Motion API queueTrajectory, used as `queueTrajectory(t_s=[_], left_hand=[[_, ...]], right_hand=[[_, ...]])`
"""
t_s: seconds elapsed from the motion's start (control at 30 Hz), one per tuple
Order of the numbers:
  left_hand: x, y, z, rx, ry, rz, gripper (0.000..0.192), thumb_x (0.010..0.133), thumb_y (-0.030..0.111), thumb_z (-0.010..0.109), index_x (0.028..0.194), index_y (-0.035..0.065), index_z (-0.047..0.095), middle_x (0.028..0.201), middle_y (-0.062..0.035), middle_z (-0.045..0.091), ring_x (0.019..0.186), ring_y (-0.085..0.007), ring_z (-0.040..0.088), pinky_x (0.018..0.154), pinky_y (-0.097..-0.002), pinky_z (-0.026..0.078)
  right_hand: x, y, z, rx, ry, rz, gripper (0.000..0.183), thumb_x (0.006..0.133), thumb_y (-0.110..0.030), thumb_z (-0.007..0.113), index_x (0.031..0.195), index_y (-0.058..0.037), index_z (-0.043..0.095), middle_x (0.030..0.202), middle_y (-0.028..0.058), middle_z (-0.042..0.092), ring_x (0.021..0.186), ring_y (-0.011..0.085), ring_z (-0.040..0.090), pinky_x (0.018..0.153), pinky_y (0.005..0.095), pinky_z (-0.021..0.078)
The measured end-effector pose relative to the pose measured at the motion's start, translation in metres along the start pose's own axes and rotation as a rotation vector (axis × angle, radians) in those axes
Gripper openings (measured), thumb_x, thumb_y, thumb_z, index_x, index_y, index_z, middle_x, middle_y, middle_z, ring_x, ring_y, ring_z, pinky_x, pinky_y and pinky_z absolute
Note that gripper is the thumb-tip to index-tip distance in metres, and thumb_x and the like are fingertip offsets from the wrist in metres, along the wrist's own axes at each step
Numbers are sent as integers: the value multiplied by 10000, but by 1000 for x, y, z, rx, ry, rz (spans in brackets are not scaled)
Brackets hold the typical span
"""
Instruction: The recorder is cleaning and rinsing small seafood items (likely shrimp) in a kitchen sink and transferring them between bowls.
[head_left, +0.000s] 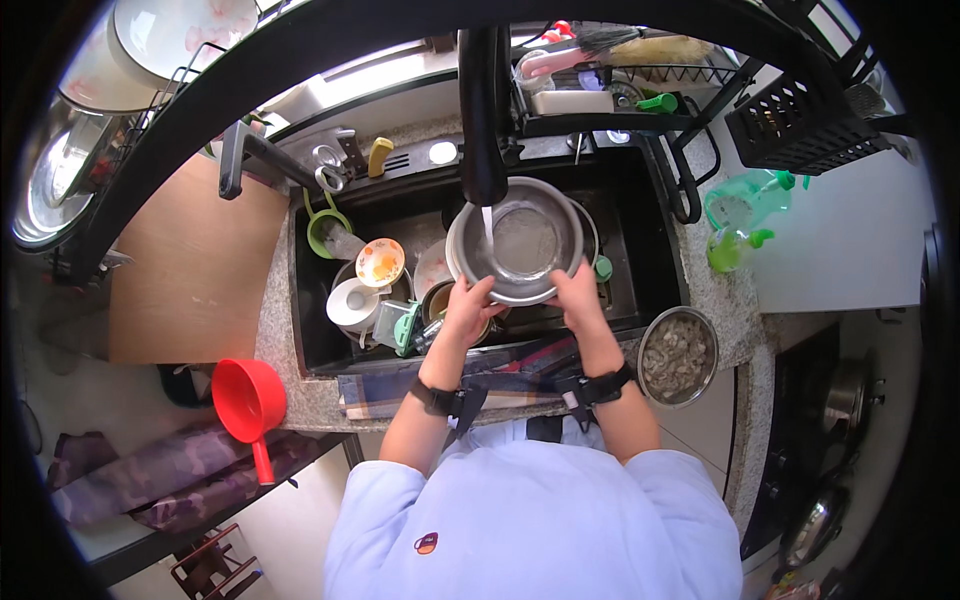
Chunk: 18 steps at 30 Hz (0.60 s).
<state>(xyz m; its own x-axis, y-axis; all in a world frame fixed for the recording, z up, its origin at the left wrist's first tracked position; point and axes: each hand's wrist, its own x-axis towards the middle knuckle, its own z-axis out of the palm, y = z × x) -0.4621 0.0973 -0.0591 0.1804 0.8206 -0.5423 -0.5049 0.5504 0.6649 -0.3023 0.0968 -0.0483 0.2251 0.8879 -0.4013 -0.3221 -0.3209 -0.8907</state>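
Observation:
Water runs from a black faucet (484, 127) into a round metal bowl (559, 210) over the black sink (637, 300). My left hand (469, 311) grips the bowl's near left rim, and my right hand (577, 296) grips its near right rim. Close to my left hand, dishes crowd the sink: an orange-patterned bowl (380, 262), a white bowl (351, 306) and a clear container with a green lid (405, 328). A green-handled strainer (327, 229) lies at the sink's left end. Part of another vessel shows behind the held bowl.
A metal bowl of greyish food pieces (677, 356) stands right of the sink. A red dipper (249, 401) sits at the counter's left edge. Green bottles (727, 255) stand at the right, a black rack (615, 124) behind the sink. A folded cloth (517, 375) lies along the near edge.

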Motion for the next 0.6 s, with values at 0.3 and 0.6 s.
queueTrajectory(t_s=[0.3,0.6], left_hand=[[14,13,19,12,9,58,393,777,34,461,1140,86,319,1007,-107,492,876,-224,538,697,-378,500],[5,20,0,-89,57,100,308,774,34,424,1077,-8,385,989,-145,511,857,-250,559,704,-367,513]], right_hand=[[9,-25,12,65,-36,15,386,699,11,438,1081,-18,399,956,111,517,787,217,580,555,319,537],[2,-13,29,52,-113,48,358,718,-3,462,1071,16,408,932,125,532,791,217,578,571,325,535]])
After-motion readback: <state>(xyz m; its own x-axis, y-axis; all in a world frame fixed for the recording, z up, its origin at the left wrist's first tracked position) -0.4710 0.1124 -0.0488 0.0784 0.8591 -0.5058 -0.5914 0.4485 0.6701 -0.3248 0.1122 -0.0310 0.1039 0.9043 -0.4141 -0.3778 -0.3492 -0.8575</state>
